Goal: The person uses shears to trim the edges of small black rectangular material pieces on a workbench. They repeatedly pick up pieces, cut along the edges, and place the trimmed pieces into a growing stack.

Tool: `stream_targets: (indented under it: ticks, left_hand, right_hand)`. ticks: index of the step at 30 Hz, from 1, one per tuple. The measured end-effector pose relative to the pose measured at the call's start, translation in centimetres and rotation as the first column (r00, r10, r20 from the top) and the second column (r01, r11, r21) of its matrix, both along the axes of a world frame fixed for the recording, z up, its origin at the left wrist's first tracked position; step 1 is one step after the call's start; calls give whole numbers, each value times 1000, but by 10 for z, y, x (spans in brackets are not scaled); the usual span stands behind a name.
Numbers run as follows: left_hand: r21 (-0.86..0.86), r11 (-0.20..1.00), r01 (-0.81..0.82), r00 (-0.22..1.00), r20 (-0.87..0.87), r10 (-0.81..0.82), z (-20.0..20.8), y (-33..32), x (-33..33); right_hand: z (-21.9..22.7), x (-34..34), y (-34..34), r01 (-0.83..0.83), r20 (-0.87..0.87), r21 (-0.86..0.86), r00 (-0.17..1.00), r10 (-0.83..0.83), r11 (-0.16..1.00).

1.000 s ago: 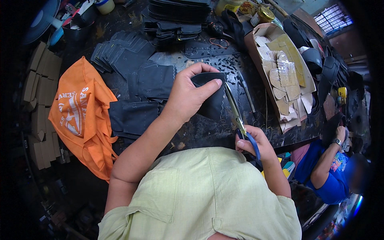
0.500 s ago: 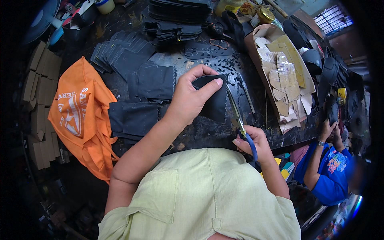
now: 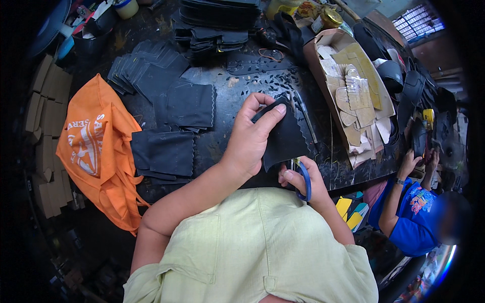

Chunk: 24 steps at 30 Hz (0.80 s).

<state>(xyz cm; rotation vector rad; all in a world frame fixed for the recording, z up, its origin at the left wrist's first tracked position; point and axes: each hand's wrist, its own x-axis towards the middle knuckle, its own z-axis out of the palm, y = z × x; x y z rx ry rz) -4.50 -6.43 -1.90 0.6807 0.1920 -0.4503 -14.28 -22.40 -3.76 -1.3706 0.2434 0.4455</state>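
— What did the left hand (image 3: pixel 250 144) hold?
— A black scalloped piece (image 3: pixel 285 139), pinched by its fingers (image 3: pixel 270 115) above the tabletop (image 3: pixel 222 149).
— And the right hand (image 3: pixel 302 183)?
— Just below those fingers, gripping blue-handled scissors (image 3: pixel 304 181) at the piece's lower edge.

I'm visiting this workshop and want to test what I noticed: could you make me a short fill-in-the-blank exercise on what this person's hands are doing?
1. The left hand holds a black piece whose visible edge is cut in a ____ pattern.
2. The right hand grips scissors with ____ handles.
3. Left of the black stacks on the table lies a cloth bag coloured ____.

Missing words: scalloped; blue; orange
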Motion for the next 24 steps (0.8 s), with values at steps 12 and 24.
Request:
stream_targets:
  ticks: [12, 24]
  left_hand:
    - [200, 980, -21, 987, 158, -11, -8, 7, 7]
    - [619, 785, -17, 868, 398, -295, 2, 40, 32]
  right_hand:
    - [3, -1, -5, -10, -11, -185, 1000, 8, 983]
    - [24, 5, -46, -270, -41, -86, 963, 267, 959]
